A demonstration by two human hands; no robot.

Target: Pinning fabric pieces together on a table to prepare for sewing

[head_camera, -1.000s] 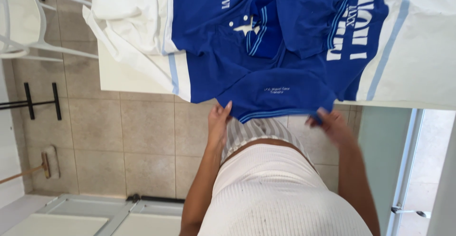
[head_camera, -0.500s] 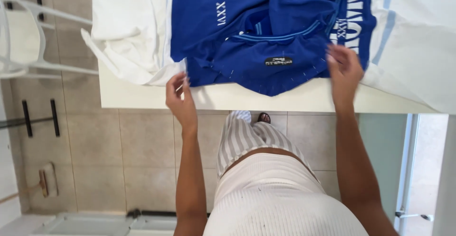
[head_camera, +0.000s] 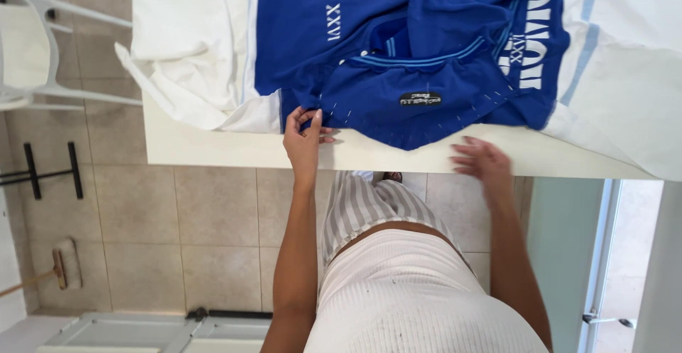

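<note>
left hand (head_camera: 304, 134) pinches the blue shirt (head_camera: 398, 76) hem, right hand (head_camera: 484, 161) spread flat on the tabletop (head_camera: 213, 155); best to pull evenly.

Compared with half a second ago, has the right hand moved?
Yes. The right hand has come off the blue shirt and now lies open at the table edge, nearer the body.

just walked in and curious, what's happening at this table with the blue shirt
A person stands at a white table with a blue garment spread on top of white fabric. The left hand pinches the garment's lower edge near its corner. The right hand is open, blurred, at the table's near edge just below the garment, holding nothing. A white plastic chair stands beside the table on the tiled floor.
</note>
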